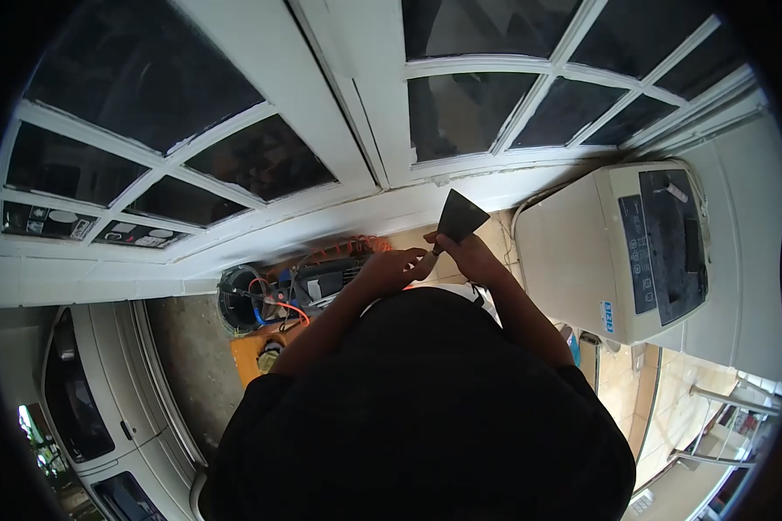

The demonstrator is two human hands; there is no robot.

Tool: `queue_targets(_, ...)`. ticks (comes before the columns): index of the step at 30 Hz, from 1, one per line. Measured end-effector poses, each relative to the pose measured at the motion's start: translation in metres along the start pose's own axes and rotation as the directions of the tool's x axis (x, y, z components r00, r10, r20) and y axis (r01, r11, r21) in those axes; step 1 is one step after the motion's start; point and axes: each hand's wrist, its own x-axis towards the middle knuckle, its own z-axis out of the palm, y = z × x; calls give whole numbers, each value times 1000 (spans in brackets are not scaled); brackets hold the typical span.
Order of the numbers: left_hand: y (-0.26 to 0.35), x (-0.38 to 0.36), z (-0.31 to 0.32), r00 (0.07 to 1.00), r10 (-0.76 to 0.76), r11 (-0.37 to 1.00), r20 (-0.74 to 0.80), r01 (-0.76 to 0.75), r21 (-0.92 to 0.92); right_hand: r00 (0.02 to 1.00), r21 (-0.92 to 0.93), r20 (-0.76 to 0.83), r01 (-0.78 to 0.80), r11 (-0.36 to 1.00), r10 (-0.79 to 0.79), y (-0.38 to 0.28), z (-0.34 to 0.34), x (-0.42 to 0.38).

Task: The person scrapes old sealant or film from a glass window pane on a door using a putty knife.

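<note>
A putty knife (462, 215) with a wide dark blade is held up in front of my body, its blade tilted up and to the right toward the white window frames. My right hand (475, 258) is closed around it just below the blade. Lower on the same tool, my left hand (393, 271) has its fingers closed at the handle end. Most of the handle is hidden by my fingers.
A top-loading washing machine (573, 239) stands to the right. White-framed windows (274, 108) run along the wall ahead. At left are a dark bucket (237, 300) with cables and tools, a coiled orange hose (347, 249), an orange-brown board (250, 356) and a parked car (117, 382).
</note>
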Motion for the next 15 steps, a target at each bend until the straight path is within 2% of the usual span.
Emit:
queue_targets(2, -43, -10, -1, 941, 263, 935, -213, -194, 296, 999, -97, -38, 26, 995, -30, -3, 2, 6)
queue_targets(3, -58, -18, -6, 961, 150, 957, -233, -82, 278, 999, -86, -26, -22, 996, 20, -3, 3, 8)
queue_targets(4, -80, -27, -7, 955, 127, 967, -267, -60, 246, 997, -76, -19, -74, 994, 72, -15, 8, 11)
queue_targets(5, -106, -37, -6, 931, 40, 989, -364, 15, 148, 964, -182, -19, -263, 948, 264, -28, 10, 13)
queue_targets(6, -126, -48, -4, 894, -56, 996, -445, 82, 41, 963, -213, 13, -262, 941, 271, -35, 18, 16)
queue_targets(8, -156, -79, -6, 839, -170, 985, -517, 164, -59, 974, -361, -44, -221, 906, 221, -43, 38, 20)
queue_targets(10, -186, -116, -1, 769, -300, 954, -564, 255, -159, 982, -425, -33, -185, 886, 189, -47, 63, 24)
queue_targets(12, -222, -154, 12, 618, -461, 885, -637, 368, -284, 971, -444, 13, -209, 871, 239, -55, 89, 26)
queue_targets(15, -295, -210, 55, 363, -643, 757, -674, 434, -488, 965, -461, -2, -233, 856, 262, -61, 133, 20)
